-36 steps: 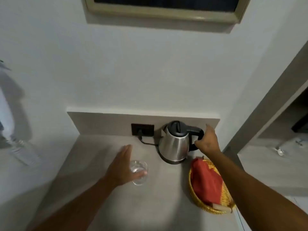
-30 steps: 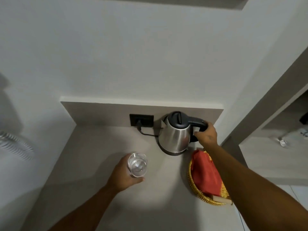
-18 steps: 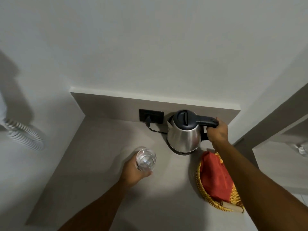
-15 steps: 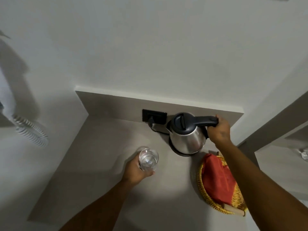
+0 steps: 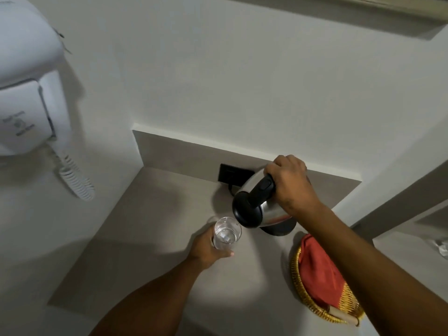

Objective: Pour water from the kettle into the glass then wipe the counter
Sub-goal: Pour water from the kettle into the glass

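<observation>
A steel kettle (image 5: 265,212) with a black lid and handle hangs tilted leftward above the grey counter (image 5: 155,258), off its black base (image 5: 281,230). My right hand (image 5: 289,184) grips its handle from above. The lid end points down at a clear glass (image 5: 227,233), which my left hand (image 5: 206,247) holds upright just left of the kettle. Some water shows in the glass. A red cloth (image 5: 320,270) lies in a woven basket at the right.
The yellow woven basket (image 5: 315,309) sits at the counter's right edge. A black wall socket (image 5: 230,172) with a cord is behind the kettle. A white wall-mounted hair dryer (image 5: 26,93) with a coiled cord hangs on the left wall.
My right hand lifted the kettle off its base and tipped it left over the glass. My left hand kept its hold on the glass.
</observation>
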{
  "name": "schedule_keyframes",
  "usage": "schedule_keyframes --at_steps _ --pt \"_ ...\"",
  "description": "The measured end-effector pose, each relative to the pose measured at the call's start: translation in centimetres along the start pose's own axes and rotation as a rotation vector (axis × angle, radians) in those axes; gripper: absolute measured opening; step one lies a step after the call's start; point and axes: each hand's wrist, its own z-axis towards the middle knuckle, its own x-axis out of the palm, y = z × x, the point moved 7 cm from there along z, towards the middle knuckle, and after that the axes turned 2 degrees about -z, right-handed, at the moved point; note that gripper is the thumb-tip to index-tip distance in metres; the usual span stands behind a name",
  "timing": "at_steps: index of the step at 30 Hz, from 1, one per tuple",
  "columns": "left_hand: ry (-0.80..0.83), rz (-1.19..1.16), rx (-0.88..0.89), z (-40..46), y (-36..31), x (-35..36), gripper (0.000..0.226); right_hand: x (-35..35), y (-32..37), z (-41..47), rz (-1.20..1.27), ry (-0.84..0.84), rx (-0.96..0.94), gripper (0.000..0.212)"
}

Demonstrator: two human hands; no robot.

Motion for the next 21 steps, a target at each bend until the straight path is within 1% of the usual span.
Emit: schedule_keyframes --at_steps 2,4,8,13,15,21 --pt "0.008 -0.008 -0.007 0.1 0.3 -0.1 0.082 0.3 1.0 -0.1 -0.06 0.02 -0.035 0.011" --pt "0.014 -0.003 -0.008 0.2 0.4 -0.1 0.08 0.4 1.8 -0.1 -0.099 0.047 -0.049 0.014" --pt "0.049 -0.03 -0.035 0.4 0.9 0.0 0.083 0.2 3.1 0.2 -0.158 0.059 -0.066 0.016" --pt "0.089 -0.045 -0.051 -0.2 0.9 1.0 0.085 -0.7 3.1 -0.4 -0.207 0.07 -0.052 0.012" --pt "0.077 -0.047 -0.064 -0.4 1.1 1.0 0.085 -0.8 3.0 -0.5 -0.217 0.076 -0.054 0.012" --pt "0.055 -0.033 -0.039 0.0 -0.3 0.6 0.088 -1.9 2.8 0.5 -0.229 0.026 -0.059 0.01"
